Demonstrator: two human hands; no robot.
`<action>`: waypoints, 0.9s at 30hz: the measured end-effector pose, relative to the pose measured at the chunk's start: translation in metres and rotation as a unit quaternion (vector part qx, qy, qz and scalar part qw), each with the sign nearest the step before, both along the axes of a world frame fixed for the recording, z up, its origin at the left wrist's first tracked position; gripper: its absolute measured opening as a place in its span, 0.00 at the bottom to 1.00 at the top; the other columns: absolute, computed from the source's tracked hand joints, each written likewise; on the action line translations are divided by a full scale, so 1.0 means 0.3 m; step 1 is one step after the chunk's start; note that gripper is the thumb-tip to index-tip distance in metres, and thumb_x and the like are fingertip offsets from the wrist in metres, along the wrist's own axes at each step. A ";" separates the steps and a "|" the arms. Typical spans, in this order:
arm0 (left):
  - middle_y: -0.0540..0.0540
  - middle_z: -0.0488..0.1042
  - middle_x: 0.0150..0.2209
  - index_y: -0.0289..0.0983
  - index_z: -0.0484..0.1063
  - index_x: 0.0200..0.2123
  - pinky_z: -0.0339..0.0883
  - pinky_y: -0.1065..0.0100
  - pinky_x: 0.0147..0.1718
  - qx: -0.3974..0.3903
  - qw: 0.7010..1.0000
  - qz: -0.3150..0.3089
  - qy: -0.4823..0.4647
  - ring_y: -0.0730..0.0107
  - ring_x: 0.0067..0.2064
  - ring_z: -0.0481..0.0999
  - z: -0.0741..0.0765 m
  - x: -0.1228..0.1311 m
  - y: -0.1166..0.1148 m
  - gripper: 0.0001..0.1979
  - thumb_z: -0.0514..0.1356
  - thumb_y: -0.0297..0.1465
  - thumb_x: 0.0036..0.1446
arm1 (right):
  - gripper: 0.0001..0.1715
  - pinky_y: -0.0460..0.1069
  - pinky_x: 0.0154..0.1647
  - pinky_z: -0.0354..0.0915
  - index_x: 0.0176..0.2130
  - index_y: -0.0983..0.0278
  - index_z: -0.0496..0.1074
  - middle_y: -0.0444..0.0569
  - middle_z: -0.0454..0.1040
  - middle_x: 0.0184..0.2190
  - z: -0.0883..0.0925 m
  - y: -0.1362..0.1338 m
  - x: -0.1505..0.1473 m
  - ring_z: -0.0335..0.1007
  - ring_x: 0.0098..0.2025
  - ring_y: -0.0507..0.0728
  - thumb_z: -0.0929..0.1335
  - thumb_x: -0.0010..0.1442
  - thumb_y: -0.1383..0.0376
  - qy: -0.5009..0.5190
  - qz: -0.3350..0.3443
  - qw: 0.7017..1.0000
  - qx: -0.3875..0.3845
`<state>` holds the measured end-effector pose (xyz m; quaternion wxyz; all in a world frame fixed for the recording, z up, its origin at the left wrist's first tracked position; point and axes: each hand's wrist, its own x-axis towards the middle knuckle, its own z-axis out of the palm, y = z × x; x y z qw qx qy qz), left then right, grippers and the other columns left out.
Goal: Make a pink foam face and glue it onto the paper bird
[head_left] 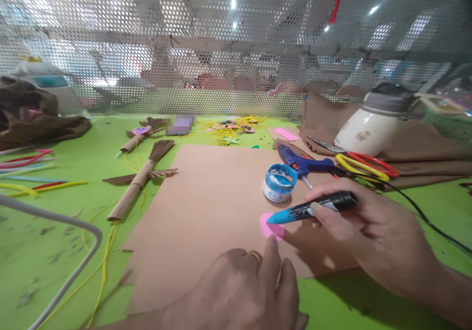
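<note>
My right hand point(383, 236) grips a blue-and-black marker point(313, 207) between thumb and fingers, tilted with its tip down to the left. That tip is at a small rounded pink paper piece point(272, 230), which lies on a large sheet of brown paper point(195, 212). From below, my left hand point(250, 285) reaches over the sheet; its outstretched index finger presses the lower edge of the pink piece, and the other fingers are partly bent. Just behind the marker stands a small open jar point(279, 185) with blue and white smears inside.
A blue glue gun point(300, 160), scissors point(363, 165) and a tilted white bottle point(372, 121) are at the right. Two rolled-paper figures point(138, 182) with yellow strings lie left of the sheet. A grey bent tube point(94, 241) crosses the lower left. Perforated metal point(228, 69) rises behind the green table.
</note>
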<state>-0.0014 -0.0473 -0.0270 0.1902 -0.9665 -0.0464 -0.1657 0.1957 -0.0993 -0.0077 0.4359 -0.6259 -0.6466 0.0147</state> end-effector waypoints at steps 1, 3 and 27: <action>0.39 0.75 0.36 0.32 0.68 0.36 0.57 0.65 0.14 0.006 1.000 -0.003 0.002 0.68 0.21 0.70 0.001 0.001 0.001 0.17 0.42 0.33 0.65 | 0.06 0.39 0.18 0.68 0.37 0.51 0.68 0.36 0.74 0.27 -0.001 0.000 0.000 0.72 0.22 0.49 0.66 0.55 0.59 -0.003 -0.001 1.000 0.003; 0.40 0.75 0.36 0.33 0.68 0.35 0.57 0.64 0.14 0.008 1.000 -0.004 0.009 0.67 0.22 0.70 0.002 0.002 0.002 0.17 0.42 0.32 0.65 | 0.06 0.39 0.19 0.68 0.37 0.51 0.67 0.35 0.74 0.27 -0.003 0.000 0.000 0.71 0.22 0.49 0.66 0.55 0.59 -0.007 0.000 1.000 0.007; 0.40 0.76 0.36 0.33 0.68 0.36 0.57 0.64 0.14 0.014 1.000 -0.011 0.012 0.69 0.18 0.68 0.000 -0.002 0.002 0.18 0.41 0.33 0.65 | 0.05 0.39 0.19 0.67 0.37 0.52 0.67 0.34 0.74 0.26 -0.005 -0.002 0.004 0.70 0.20 0.48 0.66 0.56 0.60 -0.037 0.002 0.999 0.011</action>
